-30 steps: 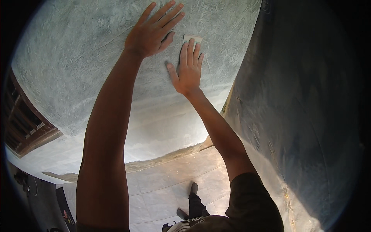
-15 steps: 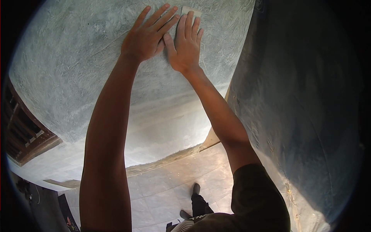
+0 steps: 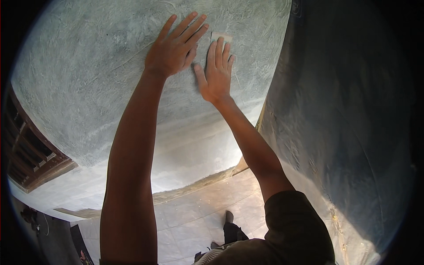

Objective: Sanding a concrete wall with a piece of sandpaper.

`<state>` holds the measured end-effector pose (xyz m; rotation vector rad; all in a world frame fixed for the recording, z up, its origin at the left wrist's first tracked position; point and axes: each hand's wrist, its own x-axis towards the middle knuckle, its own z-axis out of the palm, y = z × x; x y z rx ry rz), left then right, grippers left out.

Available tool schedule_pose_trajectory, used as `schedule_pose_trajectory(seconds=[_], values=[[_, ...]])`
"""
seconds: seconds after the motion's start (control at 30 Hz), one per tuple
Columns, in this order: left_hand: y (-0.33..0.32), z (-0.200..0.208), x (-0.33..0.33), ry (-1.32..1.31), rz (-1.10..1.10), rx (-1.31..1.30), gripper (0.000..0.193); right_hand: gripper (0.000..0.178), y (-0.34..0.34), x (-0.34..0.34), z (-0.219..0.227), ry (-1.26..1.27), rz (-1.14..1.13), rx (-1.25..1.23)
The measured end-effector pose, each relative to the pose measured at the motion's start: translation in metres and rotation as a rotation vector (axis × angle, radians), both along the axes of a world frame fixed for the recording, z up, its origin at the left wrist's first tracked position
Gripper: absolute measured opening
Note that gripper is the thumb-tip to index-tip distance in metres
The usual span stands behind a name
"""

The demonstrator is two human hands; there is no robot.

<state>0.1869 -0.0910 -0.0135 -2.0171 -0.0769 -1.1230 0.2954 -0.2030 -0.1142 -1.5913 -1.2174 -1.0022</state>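
Note:
A grey, mottled plaster wall (image 3: 101,106) curves across the view in front of me. My right hand (image 3: 217,77) lies flat on it, fingers stretched upward over a pale rectangular sheet of sandpaper (image 3: 221,35), pressing it to the plaster. The sheet's top edge shows past the fingertips and a corner shows right of the little finger; the rest is under the hand. To the left and slightly higher, my left hand (image 3: 170,51) rests against the wall with fingers spread, nothing in it. A small gap separates the two hands.
A barred brown wooden window (image 3: 33,148) sits in the wall at the left. On the right hangs a large dark sheet (image 3: 344,106). Pale floor tiles (image 3: 185,234) lie below, with my shoe (image 3: 229,216) on them.
My right hand has slid down the wall with the sandpaper, drawing away from my left hand. The left hand stays at its spot on the wall, while the whole view has shifted slightly.

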Motion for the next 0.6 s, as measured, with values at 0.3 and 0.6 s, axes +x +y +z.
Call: schedule_pose_trajectory(seconds=[0.3,0.6], values=[[-0.008,0.004,-0.004,-0.003,0.048,0.033,0.059,0.079,-0.001,0.013,0.055,-0.045,-0.031,0.078],[-0.008,0.005,-0.003,0.004,-0.011,-0.006,0.059,0.081,-0.002,0.014,0.047,-0.044,-0.089,0.002]])
